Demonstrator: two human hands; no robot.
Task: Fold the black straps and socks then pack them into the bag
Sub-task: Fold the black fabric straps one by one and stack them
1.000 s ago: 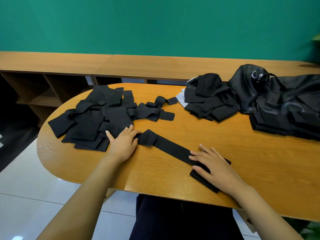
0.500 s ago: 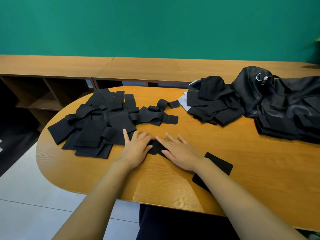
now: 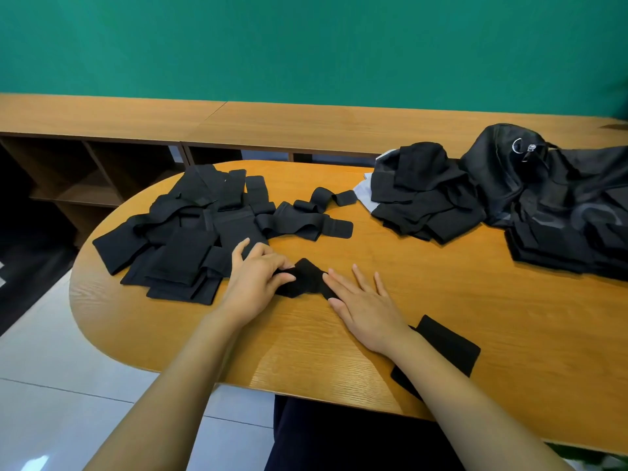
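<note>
We are folding one black strap [image 3: 306, 277] on the table [image 3: 441, 300] in the middle of the frame: our left hand [image 3: 253, 283] pinches its end with curled fingers [image 3: 281, 266], our right hand [image 3: 365, 305] presses it flat with straight fingers, and next we should fold it over.

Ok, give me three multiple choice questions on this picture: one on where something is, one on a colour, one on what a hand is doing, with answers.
1. Where is the bag? A) on a chair B) at the right end of the table C) in the person's lap
2. What colour is the wall? A) white B) green C) grey
3. What is the right hand doing? A) lying flat on a strap B) lifting the bag C) raised in the air

Answers: 1 B, it slumps on the table's right end. 2 B, plain green throughout. 3 A, straight fingers on the strap, whose end the left hand pinches.
</note>
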